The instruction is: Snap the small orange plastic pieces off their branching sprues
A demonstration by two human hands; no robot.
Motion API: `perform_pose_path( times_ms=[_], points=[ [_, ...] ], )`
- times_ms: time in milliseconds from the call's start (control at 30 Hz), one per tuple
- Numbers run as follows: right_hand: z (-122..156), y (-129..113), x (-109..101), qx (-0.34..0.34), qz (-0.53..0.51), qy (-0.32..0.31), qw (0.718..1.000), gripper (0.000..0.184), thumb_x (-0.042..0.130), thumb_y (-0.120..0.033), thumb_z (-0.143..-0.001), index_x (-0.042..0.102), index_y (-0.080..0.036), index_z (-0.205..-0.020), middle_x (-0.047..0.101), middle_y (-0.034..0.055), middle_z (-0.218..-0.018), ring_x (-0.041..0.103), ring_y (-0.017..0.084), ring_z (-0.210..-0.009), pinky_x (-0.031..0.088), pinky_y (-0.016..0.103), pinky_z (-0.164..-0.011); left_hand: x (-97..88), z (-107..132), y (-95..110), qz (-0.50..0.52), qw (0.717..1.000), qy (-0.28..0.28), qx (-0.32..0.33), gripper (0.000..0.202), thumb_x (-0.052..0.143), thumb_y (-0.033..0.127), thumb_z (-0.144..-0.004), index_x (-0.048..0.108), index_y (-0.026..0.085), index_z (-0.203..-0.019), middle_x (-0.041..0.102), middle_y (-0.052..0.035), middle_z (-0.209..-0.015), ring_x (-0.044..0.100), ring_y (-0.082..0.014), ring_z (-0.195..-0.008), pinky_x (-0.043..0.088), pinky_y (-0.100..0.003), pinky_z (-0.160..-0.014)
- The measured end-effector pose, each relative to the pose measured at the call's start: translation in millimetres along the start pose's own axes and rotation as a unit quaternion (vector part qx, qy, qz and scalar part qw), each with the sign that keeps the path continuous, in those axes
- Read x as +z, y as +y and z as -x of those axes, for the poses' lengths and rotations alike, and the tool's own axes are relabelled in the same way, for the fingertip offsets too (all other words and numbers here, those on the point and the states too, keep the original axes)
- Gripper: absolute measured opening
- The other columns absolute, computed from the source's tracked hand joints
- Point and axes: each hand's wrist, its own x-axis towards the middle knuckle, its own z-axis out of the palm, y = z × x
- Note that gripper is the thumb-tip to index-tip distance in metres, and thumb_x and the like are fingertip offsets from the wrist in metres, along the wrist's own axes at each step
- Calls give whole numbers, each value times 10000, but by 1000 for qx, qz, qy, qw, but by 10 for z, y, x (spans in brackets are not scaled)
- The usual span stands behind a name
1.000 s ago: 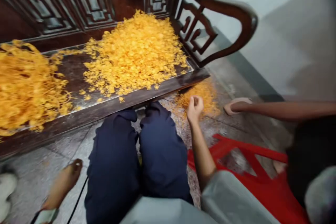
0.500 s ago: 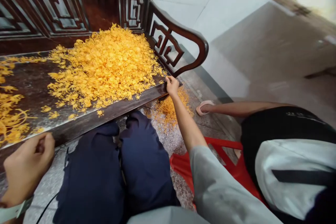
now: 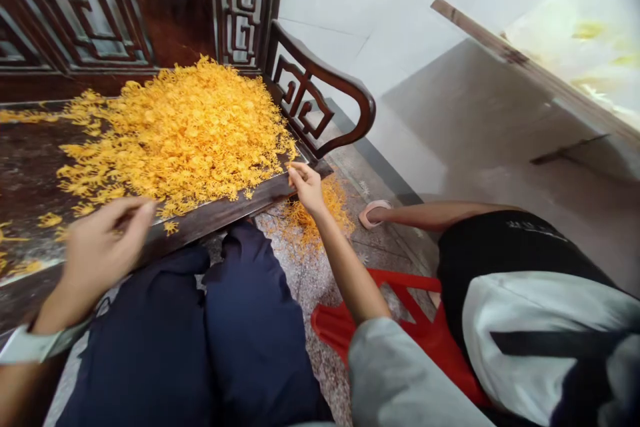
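A large heap of small orange, many-legged plastic pieces (image 3: 195, 130) lies on the dark wooden bench seat (image 3: 30, 147). My left hand (image 3: 107, 237), slightly blurred, is over the seat's front edge at the near side of the heap. Its fingers are curled with thumb and forefinger close together; what they hold, if anything, cannot be made out. My right hand (image 3: 306, 185) is at the seat's front right corner, fingertips pinched. A bit of orange shows at those fingertips, seemingly one small piece. Below that hand, a pile of thin orange scraps (image 3: 320, 217) covers part of the floor.
A curved wooden armrest (image 3: 350, 100) closes the bench's right end. On my right, a person in black shorts (image 3: 500, 247) sits by a red plastic stool (image 3: 335, 327), one pink slipper (image 3: 373, 213) on the floor. A wooden-edged surface (image 3: 540, 77) juts in at upper right.
My left hand has moved right and forward, from the front edge towards the heap. My right hand stays near the seat corner, slightly turned. The whole view has shifted a little.
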Motion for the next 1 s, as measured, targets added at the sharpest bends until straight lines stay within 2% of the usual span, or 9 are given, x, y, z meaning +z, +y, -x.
perform_pose_path(
  times_ms=[100,200,367,533,633,733,800,900,1000],
  points=[
    [452,-466,279,-56,-22,-73,995,340,647,-500,-995,713,-189,-1116,667,9,-797,589,141,-695,498,294,-685,163,-428,746,49,980,-147,122,273,588,468,-1075,732,244,-1134,767,-30,-1138,723,-240,-1020,510,-344,-891],
    [811,-884,392,-187,65,-132,971,241,567,-373,-1073,727,-195,-1099,741,77,-1004,672,184,-888,538,344,-823,308,-687,1184,17,952,-210,222,381,598,460,-1075,710,183,-1311,736,-114,-1301,699,-300,-1159,512,-390,-950],
    [1101,-1158,225,-291,153,-122,936,221,536,-249,-1095,735,-179,-1028,686,60,-826,582,180,-779,483,329,-732,342,-697,1343,49,935,-276,216,231,660,270,-1016,776,190,-833,747,-28,-777,686,-209,-707,452,-335,-670],
    [1377,-1259,128,-262,80,-112,955,181,597,-169,-1051,731,-196,-931,657,24,-744,548,150,-712,432,310,-693,285,-555,1439,200,918,-301,161,192,676,135,-912,790,210,-777,769,7,-757,694,-157,-676,474,-279,-636],
    [1674,-1434,218,-295,-58,-175,937,276,521,-166,-1057,676,-201,-831,690,9,-700,596,123,-667,458,298,-711,236,-609,1381,184,945,-191,191,223,635,110,-896,779,206,-755,766,-10,-779,686,-167,-707,491,-284,-666],
    [1955,-1574,249,-338,-165,-327,867,322,444,-176,-1072,680,-196,-854,719,5,-672,634,94,-613,493,264,-711,207,-745,1152,153,979,-11,136,170,692,216,-915,762,196,-762,721,-16,-710,602,-167,-618,432,-289,-580],
    [2026,-1561,165,-292,-201,-371,858,241,563,-235,-1067,725,-187,-896,728,17,-676,622,85,-591,490,235,-668,211,-821,987,164,982,9,94,180,718,303,-940,768,196,-803,705,-15,-709,583,-165,-611,420,-289,-568],
    [1898,-1331,-97,-201,-318,-388,841,155,780,-311,-957,778,-211,-840,641,-2,-574,562,94,-547,474,223,-595,208,-914,877,172,978,16,114,190,719,344,-961,785,203,-852,730,-40,-820,637,-186,-733,465,-312,-659],
    [1656,-886,-279,-152,-572,-302,747,127,764,-372,-958,792,-260,-906,538,-59,-526,470,82,-477,449,186,-510,107,-1096,999,189,970,4,150,148,764,347,-917,798,210,-873,748,-53,-848,655,-198,-755,481,-332,-676]
  ],
)
